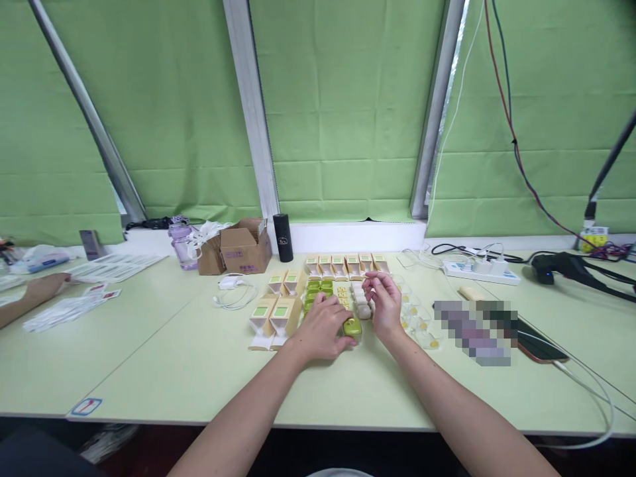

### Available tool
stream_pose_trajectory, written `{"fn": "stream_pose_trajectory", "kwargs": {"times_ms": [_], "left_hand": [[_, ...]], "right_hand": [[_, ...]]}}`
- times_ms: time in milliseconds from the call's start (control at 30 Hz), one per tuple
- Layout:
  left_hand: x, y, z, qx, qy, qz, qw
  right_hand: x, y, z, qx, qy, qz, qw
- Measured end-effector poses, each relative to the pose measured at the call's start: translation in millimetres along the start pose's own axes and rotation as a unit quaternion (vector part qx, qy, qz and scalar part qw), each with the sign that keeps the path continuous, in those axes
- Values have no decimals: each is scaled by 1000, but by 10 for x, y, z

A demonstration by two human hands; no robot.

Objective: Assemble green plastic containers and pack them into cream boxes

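Note:
My left hand (324, 328) is closed around a small green square case (352, 327) on the table, its thumb and fingers at the case's sides. Just to the right, my right hand (385, 306) is raised with its fingertips pinched together; anything between them is too small to make out. Behind my left hand stand more green cases (314, 285) in rows. Small yellow pieces (342, 292) lie beside them, then white rounded pieces (364, 311). Clear plastic covers (421, 324) with yellow spots line up right of my right hand.
Open cream cartons (285, 317) stand at the left and along the back (339, 267). Beyond are a brown cardboard box (246, 246), black cylinder (282, 238) and purple bottle (183, 246). A cabled phone (539, 343) and power strip (481, 271) lie right. Another person's hand (47, 287) is far left.

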State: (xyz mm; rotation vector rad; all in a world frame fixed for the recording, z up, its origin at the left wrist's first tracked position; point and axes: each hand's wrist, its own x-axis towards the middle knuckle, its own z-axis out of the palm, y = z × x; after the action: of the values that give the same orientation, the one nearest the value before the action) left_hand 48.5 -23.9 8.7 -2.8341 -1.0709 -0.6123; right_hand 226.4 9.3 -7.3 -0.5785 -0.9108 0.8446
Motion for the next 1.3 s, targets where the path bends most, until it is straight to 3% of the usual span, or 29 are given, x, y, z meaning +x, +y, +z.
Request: {"fn": "stream_pose_trajectory", "kwargs": {"times_ms": [133,300,433,833,1067,1300], "left_hand": [[-12,-51,-34,-22,45,-12,999],[29,-302,-81,-7,136,-121,983],[116,-550,-134,32,146,-179,972],[608,-1366,-112,73,-66,-212,972],[873,-1460,57,54,-153,-267,950],[914,-1518,163,49,-179,-306,934]], "right_hand": [[-4,-7,-6,-3,-2,1,1000],[-5,-11,-5,-3,-4,2,1000],[-9,-21,1,2,-3,6,1000],[-24,-23,12,-12,-6,2,1000],[-20,-31,20,-15,-9,4,1000],[-23,-50,36,-7,-10,9,1000]]}}
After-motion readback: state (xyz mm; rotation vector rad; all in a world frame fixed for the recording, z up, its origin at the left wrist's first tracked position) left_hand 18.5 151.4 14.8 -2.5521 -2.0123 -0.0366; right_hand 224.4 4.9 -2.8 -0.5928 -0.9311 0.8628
